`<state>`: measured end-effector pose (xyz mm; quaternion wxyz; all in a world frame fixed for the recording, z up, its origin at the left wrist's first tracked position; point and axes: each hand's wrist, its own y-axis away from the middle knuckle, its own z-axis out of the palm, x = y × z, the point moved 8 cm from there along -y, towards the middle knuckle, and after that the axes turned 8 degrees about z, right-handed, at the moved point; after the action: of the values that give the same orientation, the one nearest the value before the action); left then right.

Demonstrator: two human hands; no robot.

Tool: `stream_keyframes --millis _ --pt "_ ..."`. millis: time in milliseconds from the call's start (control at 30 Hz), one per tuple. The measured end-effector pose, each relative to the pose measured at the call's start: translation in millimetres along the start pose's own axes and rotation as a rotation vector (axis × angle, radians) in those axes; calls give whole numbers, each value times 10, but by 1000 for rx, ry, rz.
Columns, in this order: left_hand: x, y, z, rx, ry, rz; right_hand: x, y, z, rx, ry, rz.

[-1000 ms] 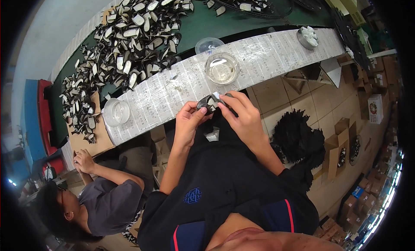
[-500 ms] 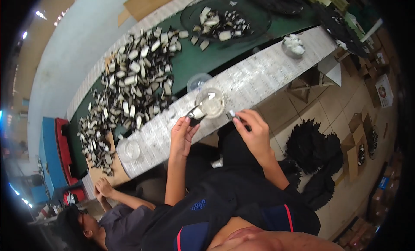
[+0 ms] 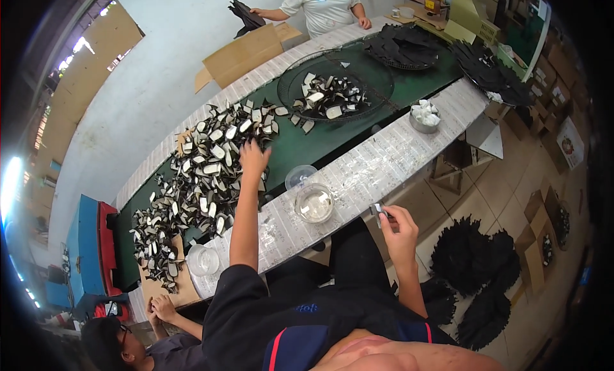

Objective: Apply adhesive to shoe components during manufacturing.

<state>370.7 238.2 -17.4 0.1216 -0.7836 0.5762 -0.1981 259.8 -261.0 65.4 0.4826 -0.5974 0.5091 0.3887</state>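
Clearly, in the head view, the right fingers (image 3: 394,216) grip a small grey-and-white piece (image 3: 376,210) between thumb and index finger. It is flat, with a pale patch beside a darker part, though too small to read further. The piece juts out to the left of those fingers, just off the near edge of the desk (image 3: 368,161).

The left fingers (image 3: 254,148) are over the right side of a large pile of dark, curved pieces with pale oval faces (image 3: 210,169); I cannot tell whether they have closed on one. The pile spreads to the left of those fingers and toward the person, its pieces jumbled and overlapping.

Between the two sets of fingers stand a clear round dish (image 3: 331,211) and, just behind it, a clear shallow lid or bowl (image 3: 299,177). Beyond the left fingers, to the right, lies a black mesh tray (image 3: 291,80) bearing more such pieces. Farther out from the right fingers is a metal bowl of white lumps (image 3: 427,127); black ruffled fabric (image 3: 470,252) lies on the floor to their right.
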Motion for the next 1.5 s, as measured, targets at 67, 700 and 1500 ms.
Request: stream_keyframes --millis 67,700,1500 --pt "-394 525 265 -245 -178 -95 -38 8 28 -10 86 -63" --pt "-487 882 -714 246 879 -208 -312 287 438 -78 126 -156" --pt "-93 3289 -982 129 752 -463 -565 550 1355 -407 10 -269"
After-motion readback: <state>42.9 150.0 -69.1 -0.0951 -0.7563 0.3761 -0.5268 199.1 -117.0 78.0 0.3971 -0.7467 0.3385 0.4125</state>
